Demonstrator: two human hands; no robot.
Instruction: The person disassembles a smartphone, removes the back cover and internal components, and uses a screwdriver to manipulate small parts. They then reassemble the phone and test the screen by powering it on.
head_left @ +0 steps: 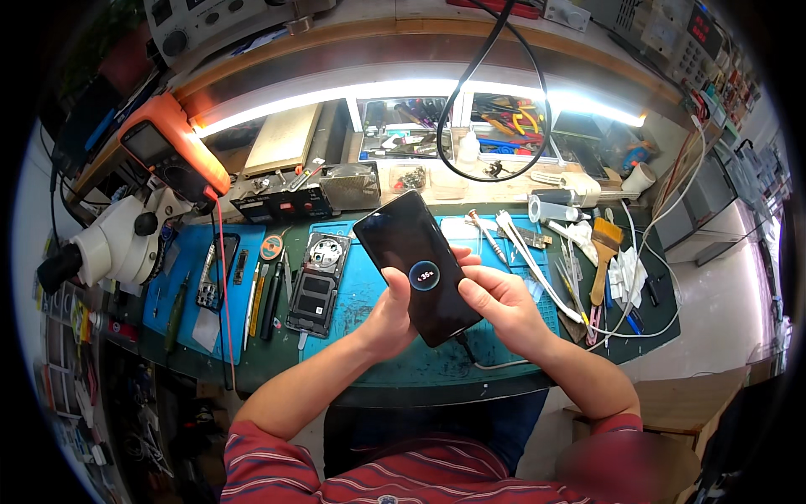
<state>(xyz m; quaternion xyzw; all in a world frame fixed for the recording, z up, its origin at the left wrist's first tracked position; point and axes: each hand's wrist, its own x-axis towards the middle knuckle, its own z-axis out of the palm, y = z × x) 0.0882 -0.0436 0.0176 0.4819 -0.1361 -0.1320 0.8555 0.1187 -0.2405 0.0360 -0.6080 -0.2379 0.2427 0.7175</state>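
Between my two hands a black smartphone (pixel 403 237) is held up over the blue work mat (pixel 353 302), tilted to the left. Its screen is dark apart from a round glowing charging symbol in the middle. My left hand (pixel 393 312) grips the phone's lower left edge, thumb along the side. On the right edge, my right hand (pixel 504 307) holds it with the thumb at the front and fingers behind. A charging cable (pixel 467 346) is plugged into the bottom end and runs off to the right. Left of the phone lies an opened phone body (pixel 319 284) on the mat.
An orange multimeter (pixel 172 151) and a white microscope (pixel 109 252) stand at the left. Screwdrivers and tweezers (pixel 273 294) lie beside the opened body. To the right are a brush (pixel 603 256), white cables (pixel 529 260) and crumpled tissue (pixel 625 277). A black cable loop (pixel 441 126) hangs overhead.
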